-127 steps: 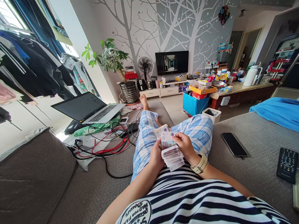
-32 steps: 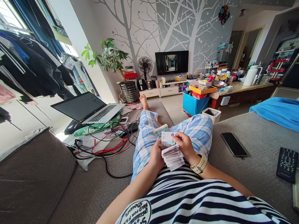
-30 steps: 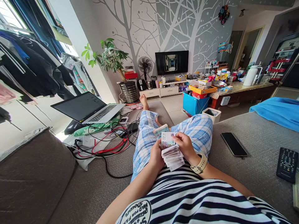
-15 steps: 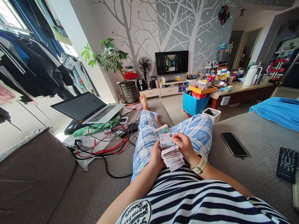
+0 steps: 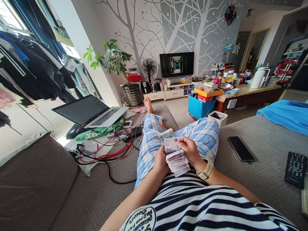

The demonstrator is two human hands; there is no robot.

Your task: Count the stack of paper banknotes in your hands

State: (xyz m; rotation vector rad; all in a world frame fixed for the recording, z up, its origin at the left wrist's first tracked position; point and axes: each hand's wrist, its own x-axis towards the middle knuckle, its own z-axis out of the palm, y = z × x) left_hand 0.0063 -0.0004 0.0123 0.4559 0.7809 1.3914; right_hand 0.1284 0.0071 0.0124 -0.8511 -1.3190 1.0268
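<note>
Paper notes, one fanned wad, look light, limp and slippery; a pinch near the short edges would likely hold best. Left hand clasps the wad from below; right hand fingers pinch the top note. Notes too many to count. Right of the fingers: one phone, one remote.

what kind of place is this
Most likely a home living room: a grey sofa, a television on a low cabinet by a tree-mural wall, and a potted plant. The left hand and right hand hold a stack of banknotes.
</note>
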